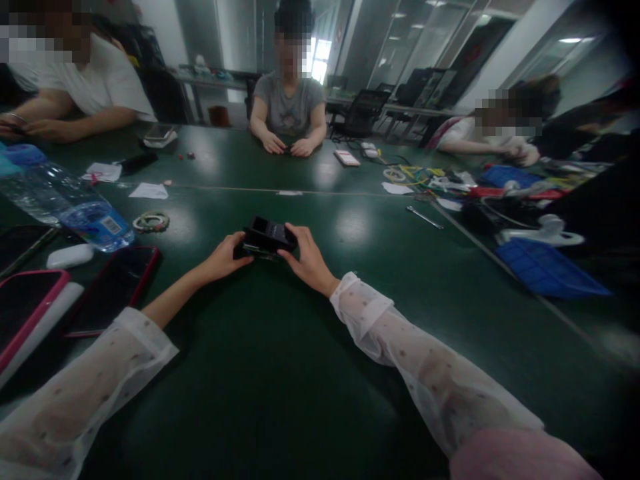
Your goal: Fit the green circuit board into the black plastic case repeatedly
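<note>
Between my two hands is a small black boxy device with a dark window on its upper face; its exact kind I cannot make out. A thin edge like a circuit board shows along its near underside. My left hand grips its left end, fingers behind and thumb in front. On the right end, my right hand closes with its fingers over the far corner and its thumb at the near edge. The device is held just over or on the green table; I cannot tell which.
To the left are a water bottle, a phone with a red edge, a white earphone case and a beaded bracelet. Rightward lie a wrench, tangled cables and a blue tray. Other people sit around the table.
</note>
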A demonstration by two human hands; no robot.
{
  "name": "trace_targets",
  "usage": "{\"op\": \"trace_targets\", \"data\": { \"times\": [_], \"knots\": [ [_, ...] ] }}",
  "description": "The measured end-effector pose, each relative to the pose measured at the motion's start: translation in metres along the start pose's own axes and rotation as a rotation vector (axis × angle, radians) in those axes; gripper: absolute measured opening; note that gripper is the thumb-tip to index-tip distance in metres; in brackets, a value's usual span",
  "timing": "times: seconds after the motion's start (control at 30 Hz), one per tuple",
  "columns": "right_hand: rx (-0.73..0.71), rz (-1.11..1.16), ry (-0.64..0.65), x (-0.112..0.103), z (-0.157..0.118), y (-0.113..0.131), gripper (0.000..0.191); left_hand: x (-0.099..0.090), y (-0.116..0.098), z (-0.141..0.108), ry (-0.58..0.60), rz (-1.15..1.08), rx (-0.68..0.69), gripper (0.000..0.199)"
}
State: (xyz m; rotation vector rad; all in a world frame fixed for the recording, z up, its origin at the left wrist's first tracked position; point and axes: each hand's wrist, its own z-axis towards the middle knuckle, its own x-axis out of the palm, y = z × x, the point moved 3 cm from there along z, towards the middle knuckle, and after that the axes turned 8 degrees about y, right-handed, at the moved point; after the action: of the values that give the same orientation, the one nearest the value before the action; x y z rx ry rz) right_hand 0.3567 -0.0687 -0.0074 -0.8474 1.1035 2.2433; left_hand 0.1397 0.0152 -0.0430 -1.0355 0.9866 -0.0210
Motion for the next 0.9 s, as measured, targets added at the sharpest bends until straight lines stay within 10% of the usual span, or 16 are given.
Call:
{"op": "trace_targets", "data": {
  "times": [0.9],
  "knots": [
    [0.006, -0.059, 0.208, 0.012, 0.001, -0.007, 0.063, -0.002, -0.005, -0.004, -0.007, 0.021, 0.0, 0.082]
  ]
}}
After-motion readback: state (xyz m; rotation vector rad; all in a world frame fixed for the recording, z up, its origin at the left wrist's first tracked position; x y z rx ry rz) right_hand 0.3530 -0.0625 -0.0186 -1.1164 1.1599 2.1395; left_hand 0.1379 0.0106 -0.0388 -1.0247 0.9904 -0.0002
